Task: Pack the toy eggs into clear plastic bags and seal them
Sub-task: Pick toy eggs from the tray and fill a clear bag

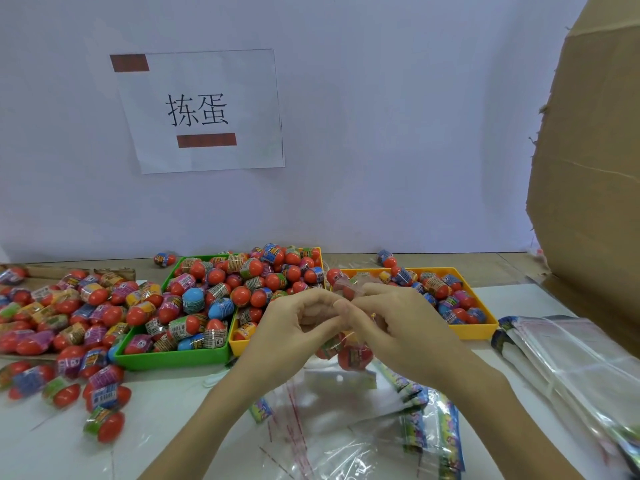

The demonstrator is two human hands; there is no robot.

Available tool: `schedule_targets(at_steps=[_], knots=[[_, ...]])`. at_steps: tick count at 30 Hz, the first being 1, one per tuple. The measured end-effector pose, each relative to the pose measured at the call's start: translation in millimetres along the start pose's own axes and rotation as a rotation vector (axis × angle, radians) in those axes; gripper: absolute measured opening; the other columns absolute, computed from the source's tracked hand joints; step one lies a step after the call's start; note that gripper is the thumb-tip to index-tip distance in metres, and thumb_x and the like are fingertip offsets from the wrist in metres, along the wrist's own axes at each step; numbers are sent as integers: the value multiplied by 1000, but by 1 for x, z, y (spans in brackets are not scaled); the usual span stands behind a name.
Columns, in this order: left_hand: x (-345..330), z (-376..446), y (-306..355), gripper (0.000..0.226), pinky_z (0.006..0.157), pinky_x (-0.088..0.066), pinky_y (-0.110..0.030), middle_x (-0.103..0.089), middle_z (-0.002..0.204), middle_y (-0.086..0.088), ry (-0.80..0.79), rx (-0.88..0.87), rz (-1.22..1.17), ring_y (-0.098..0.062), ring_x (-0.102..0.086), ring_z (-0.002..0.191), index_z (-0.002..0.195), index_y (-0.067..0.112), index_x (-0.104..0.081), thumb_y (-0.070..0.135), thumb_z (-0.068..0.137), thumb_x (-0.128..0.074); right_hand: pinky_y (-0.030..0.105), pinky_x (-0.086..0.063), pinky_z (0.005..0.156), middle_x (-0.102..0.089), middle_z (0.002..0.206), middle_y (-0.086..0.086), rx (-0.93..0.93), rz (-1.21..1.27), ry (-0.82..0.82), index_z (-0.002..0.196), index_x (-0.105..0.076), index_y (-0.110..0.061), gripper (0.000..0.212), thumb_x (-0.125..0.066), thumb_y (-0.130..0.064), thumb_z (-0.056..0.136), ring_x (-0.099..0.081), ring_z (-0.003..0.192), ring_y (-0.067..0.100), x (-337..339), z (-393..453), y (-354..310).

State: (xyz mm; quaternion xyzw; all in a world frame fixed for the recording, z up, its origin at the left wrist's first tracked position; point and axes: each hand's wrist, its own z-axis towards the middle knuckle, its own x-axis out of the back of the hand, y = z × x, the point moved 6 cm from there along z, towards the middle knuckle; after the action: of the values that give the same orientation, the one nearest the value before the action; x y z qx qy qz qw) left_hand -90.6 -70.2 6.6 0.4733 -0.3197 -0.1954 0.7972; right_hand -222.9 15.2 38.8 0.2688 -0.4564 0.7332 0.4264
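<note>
1. Green tray, lower centre-left: heaped above its rim with toy eggs, mostly red-capped with printed wrap bands; a few blue ones among them
2. Yellow tray, touching the green tray's right wall: also full of eggs; its near end is hidden behind the left hand
3. Second yellow tray, centre-right: eggs in roughly one layer, lower fill than the other two
4. Loose eggs spread over the table's left side, from the frame edge to the green tray; several more lie in front of that tray, and two strays sit by the back wall
5. Left hand and right hand meet at frame centre, fingertips together, both pinching the top of a clear plastic bag; the bag hangs below the fingers with red eggs inside, count unclear
6. Empty clear bags with red seal strips and printed header cards fan out under the wrists, bottom centre; a thicker stack of bags lies at lower right
7. Edges: white wall with a paper sign closes the back; a cardboard box flap stands along the right edge
8. Open room: bare white tabletop at lower left of centre, and a narrow strip between the right yellow tray and the bag stack
</note>
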Motion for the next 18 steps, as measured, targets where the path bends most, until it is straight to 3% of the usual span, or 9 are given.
schedule_targets(at_steps=[4, 6, 9, 10, 12, 15, 18], knots=[[3, 0, 0, 24, 83, -66, -33, -82, 101, 7, 12, -12, 2, -13, -79, 97, 113, 22, -77, 35, 93, -72, 32, -45, 61, -57, 73, -11, 43, -4, 72, 84, -76, -26, 48, -43, -51, 107, -54, 69, 11, -1, 1, -1], [6, 0, -1, 22, 85, -65, -35, -83, 99, 5, 21, -11, -5, -16, -80, 96, 111, 22, -78, 32, 92, -75, 28, -45, 59, -62, 73, -13, 29, 78, 117, 89, -74, -25, 36, -50, -43, 108, -58, 65, 12, 4, 2, 1], [12, 1, -5, 13, 83, -65, -40, -83, 91, 2, 67, 21, 21, -19, -80, 86, 104, 20, -79, 28, 95, -77, 30, -47, 52, -72, 78, -12, -31, 235, 99, 111, -63, -36, 13, -57, -45, 106, -63, 54, 15, 7, 1, 7], [14, 1, -7, 10, 81, -65, -40, -82, 87, 0, 81, 30, 22, -21, -80, 81, 102, 19, -80, 26, 96, -77, 28, -46, 49, -74, 79, -11, -36, 263, 71, 117, -57, -39, 16, -60, -48, 104, -62, 51, 15, 6, 1, 8], [17, 2, -8, 9, 76, -63, -41, -80, 80, -3, 114, 45, 36, -26, -77, 75, 97, 18, -80, 26, 97, -76, 20, -43, 48, -75, 82, -8, -55, 339, 8, 132, -46, -44, 43, -70, -51, 97, -59, 47, 12, 0, 0, 8], [20, 3, -10, 11, 76, -61, -30, -80, 80, -2, 155, 76, 26, -21, -78, 78, 92, 18, -82, 26, 96, -76, 24, -52, 50, -76, 98, -5, -123, 565, -105, 148, -32, -49, 86, -85, -52, 81, -65, 49, 18, -12, -1, 6], [22, 3, -8, 18, 79, -60, -25, -81, 82, -5, 128, 103, -46, -20, -78, 79, 90, 16, -83, 30, 97, -75, 26, -52, 57, -67, 94, -8, -136, 553, -102, 151, -32, -53, 93, -91, -44, 79, -59, 56, 14, -14, -1, 6]])
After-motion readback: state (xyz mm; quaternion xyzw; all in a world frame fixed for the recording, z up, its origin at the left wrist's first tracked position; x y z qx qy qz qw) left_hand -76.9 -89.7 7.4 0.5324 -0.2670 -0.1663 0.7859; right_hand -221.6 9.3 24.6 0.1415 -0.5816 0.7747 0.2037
